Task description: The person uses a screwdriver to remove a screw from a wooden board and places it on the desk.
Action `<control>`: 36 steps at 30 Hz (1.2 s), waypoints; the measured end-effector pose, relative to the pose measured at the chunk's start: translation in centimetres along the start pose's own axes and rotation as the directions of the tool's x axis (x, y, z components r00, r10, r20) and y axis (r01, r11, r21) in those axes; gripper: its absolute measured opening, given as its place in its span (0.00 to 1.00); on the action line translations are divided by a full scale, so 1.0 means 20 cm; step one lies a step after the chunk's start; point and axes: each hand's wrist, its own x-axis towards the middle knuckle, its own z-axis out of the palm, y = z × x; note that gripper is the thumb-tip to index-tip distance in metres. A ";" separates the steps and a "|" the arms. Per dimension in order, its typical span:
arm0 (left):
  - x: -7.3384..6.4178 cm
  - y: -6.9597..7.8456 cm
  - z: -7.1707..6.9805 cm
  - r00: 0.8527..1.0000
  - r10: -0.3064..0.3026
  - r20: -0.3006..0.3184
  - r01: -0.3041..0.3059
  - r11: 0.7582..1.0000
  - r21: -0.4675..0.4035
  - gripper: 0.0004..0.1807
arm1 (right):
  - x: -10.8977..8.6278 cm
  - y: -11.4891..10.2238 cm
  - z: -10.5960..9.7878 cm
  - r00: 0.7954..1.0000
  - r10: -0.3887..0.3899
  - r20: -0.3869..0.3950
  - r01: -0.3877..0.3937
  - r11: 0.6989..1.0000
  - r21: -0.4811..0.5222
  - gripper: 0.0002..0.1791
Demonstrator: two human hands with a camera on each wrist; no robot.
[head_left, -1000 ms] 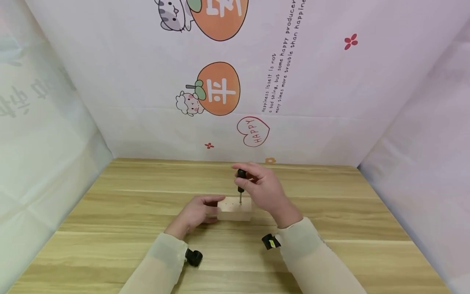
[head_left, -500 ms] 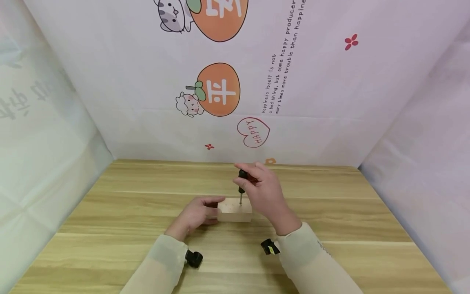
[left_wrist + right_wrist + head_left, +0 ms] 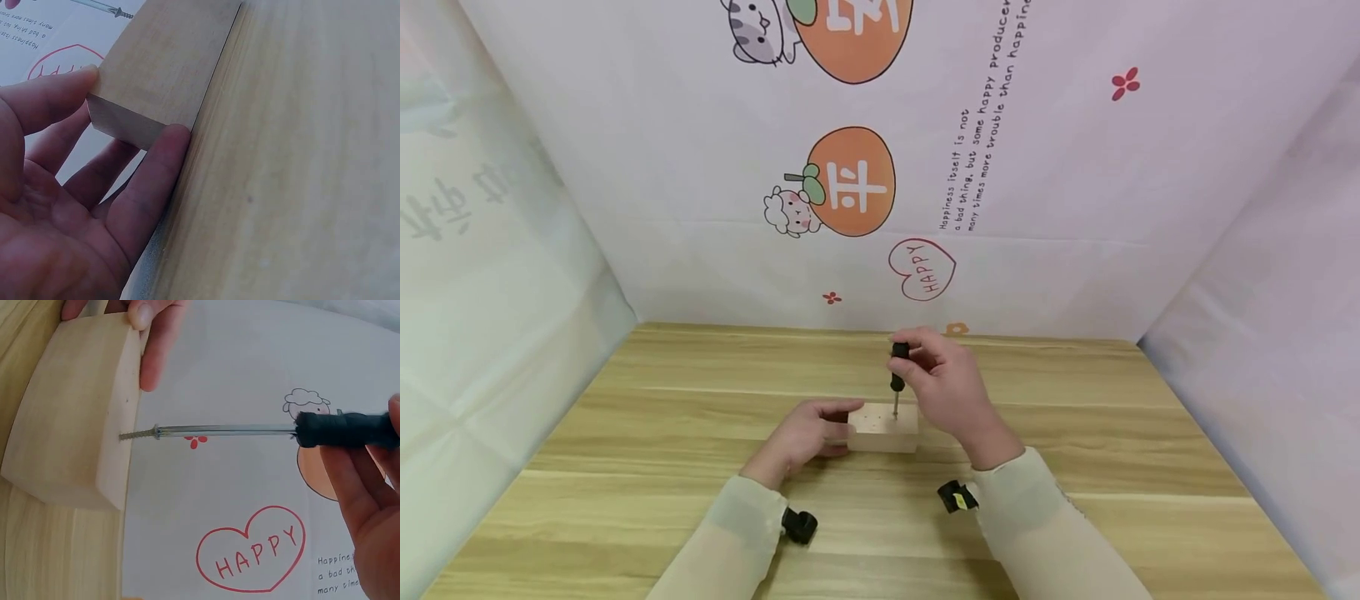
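A pale wooden block (image 3: 883,442) lies on the table, a few small dark holes in its top. My left hand (image 3: 803,432) grips the block's left end; in the left wrist view the thumb (image 3: 59,100) and a finger sit at its edges. A screw (image 3: 139,434) stands part way in the block, its threads still showing. On the screw's head rests the tip of a screwdriver (image 3: 225,430) with a black handle, held nearly upright. My right hand (image 3: 953,383) pinches that handle between thumb and fingers, near its top.
The wood-grain table (image 3: 700,358) runs back to a white printed cloth (image 3: 1022,283), with more cloth on both sides. Black wrist cameras (image 3: 799,527) hang at both cuffs, close over the table.
My right fingers have shifted on the screwdriver handle, their tips drawn back to the right. The handle's top leans slightly more right. My left hand keeps its hold on the block.
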 end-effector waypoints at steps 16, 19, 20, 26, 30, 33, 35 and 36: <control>0.00 0.01 0.01 1.000 -0.011 -0.001 0.011 1.000 -0.014 0.22 | -0.02 0.01 0.08 0.968 -0.187 -0.166 0.154 0.969 -0.195 0.16; 0.00 0.01 0.01 1.000 -0.006 0.004 0.006 1.000 -0.013 0.22 | -0.02 0.00 0.08 0.975 -0.169 -0.141 0.135 0.966 -0.223 0.17; 0.00 0.00 0.01 1.000 -0.004 0.006 0.004 1.000 -0.014 0.22 | -0.02 -0.01 0.09 0.975 -0.174 -0.137 0.138 0.961 -0.238 0.18; 0.00 -0.01 0.01 1.000 -0.005 0.014 0.006 1.000 -0.019 0.22 | -0.02 -0.02 0.09 0.982 -0.131 -0.136 0.107 0.979 -0.172 0.15; 0.01 -0.01 0.00 1.000 -0.007 0.008 0.007 1.000 -0.015 0.22 | -0.01 -0.02 0.05 0.999 -0.013 -0.033 0.012 1.000 -0.005 0.12; 0.01 0.00 0.00 1.000 -0.008 0.001 0.008 1.000 -0.016 0.22 | 0.00 0.00 0.01 0.997 0.055 0.048 -0.059 0.996 0.071 0.11; 0.01 0.00 0.00 1.000 -0.009 -0.002 0.009 1.000 -0.019 0.22 | 0.00 0.01 0.00 0.996 0.061 0.067 -0.067 0.993 0.094 0.12; 0.00 0.00 0.00 1.000 -0.010 -0.004 0.010 1.000 -0.018 0.22 | 0.00 0.02 0.00 0.997 0.046 0.065 -0.051 0.995 0.084 0.13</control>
